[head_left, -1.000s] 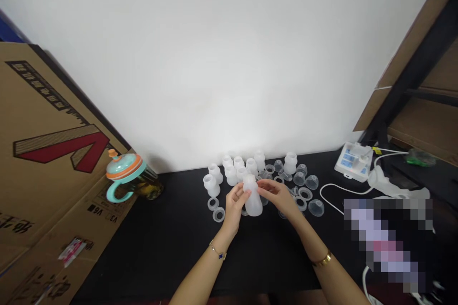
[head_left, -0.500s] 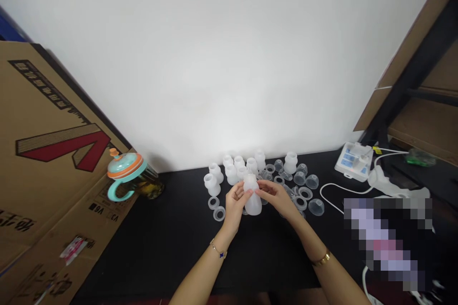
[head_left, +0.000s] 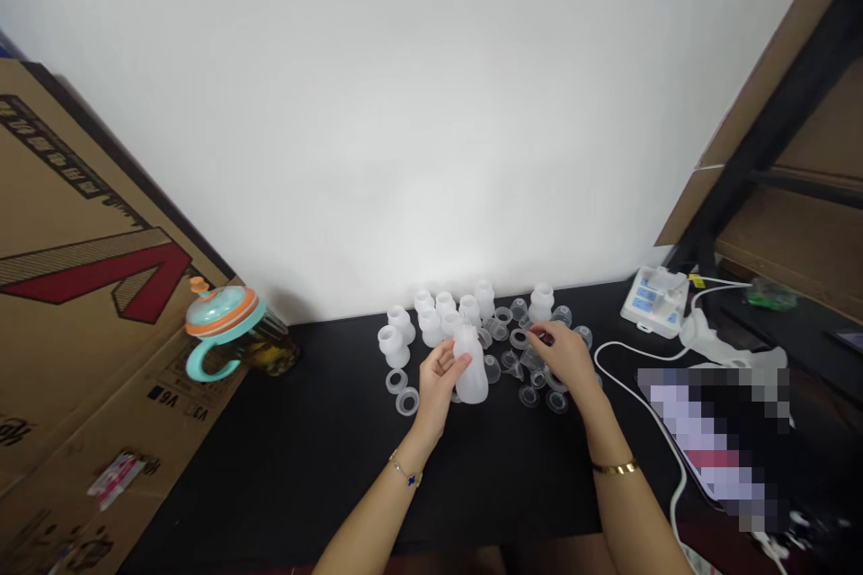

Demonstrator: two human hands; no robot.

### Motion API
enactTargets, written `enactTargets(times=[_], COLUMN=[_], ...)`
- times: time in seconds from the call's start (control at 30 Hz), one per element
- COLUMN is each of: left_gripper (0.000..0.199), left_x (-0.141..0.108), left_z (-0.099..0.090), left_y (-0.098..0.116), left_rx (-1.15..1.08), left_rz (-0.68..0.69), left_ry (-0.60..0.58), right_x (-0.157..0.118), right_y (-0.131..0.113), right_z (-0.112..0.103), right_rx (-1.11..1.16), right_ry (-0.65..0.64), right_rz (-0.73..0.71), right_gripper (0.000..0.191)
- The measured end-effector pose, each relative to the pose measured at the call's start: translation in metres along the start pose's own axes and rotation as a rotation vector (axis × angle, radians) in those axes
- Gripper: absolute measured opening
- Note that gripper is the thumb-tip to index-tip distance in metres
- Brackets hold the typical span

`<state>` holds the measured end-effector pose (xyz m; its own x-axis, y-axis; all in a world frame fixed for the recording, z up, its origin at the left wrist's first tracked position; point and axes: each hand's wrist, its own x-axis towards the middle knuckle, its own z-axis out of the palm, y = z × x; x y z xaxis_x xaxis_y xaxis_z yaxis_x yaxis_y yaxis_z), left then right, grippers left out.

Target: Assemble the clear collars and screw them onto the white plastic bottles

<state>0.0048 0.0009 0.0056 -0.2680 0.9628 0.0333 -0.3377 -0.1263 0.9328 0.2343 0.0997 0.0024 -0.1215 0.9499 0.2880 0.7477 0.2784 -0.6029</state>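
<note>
White wall [head_left: 431,108] fills the upper part of the frame above our black table [head_left: 303,467], with a carton [head_left: 67,198] at the left edge. Just below the centre, our left hand [head_left: 438,377] grips the bottle [head_left: 474,375], thumb across its front, as it does half a second ago; the bottle stays nearly upright, its neck leaning slightly left. What changes is our right hand [head_left: 566,355]: it leaves the bottle and now reaches right of centre, over the clear parts, fingers curled, fingertips by a ring [head_left: 519,339]. We cannot tell whether it pinches anything. Its move uncovers a funnel [head_left: 512,365] and two discs [head_left: 529,396] that our arm hides earlier, and now covers some domes. Our view also swings a little, so the jug [head_left: 226,328] sits farther left, while the white bottles [head_left: 432,326] keep their grouping along the wall.
</note>
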Motion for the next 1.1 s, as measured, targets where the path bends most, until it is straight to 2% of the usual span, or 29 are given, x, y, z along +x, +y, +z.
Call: enactTargets(times=[0.2,0.53,0.8,0.97,1.1], left_gripper=[0.046,0.047,0.045,0.044,0.043], left_x=[0.0,0.001,0.0,0.001,0.001], left_z=[0.001,0.001,0.002,0.001,0.001], left_y=[0.0,0.0,0.002,0.001,0.0], left_rx=[-0.018,-0.014,-0.017,-0.02,-0.022], left_rz=[-0.013,-0.008,-0.008,-0.006,-0.007], left_ry=[0.022,0.016,0.024,0.027,0.029], right_x=[-0.001,-0.005,-0.002,-0.002,-0.002], right_y=[0.006,0.007,0.01,0.01,0.006], right_z=[0.004,0.006,0.007,0.009,0.01], right_rx=[-0.073,-0.038,-0.12,-0.043,0.156], right_ry=[-0.124,-0.179,-0.257,-0.189,-0.104], right_rz=[-0.045,-0.006,0.014,-0.016,-0.025], right_gripper=[0.022,0.038,0.048,0.043,0.045])
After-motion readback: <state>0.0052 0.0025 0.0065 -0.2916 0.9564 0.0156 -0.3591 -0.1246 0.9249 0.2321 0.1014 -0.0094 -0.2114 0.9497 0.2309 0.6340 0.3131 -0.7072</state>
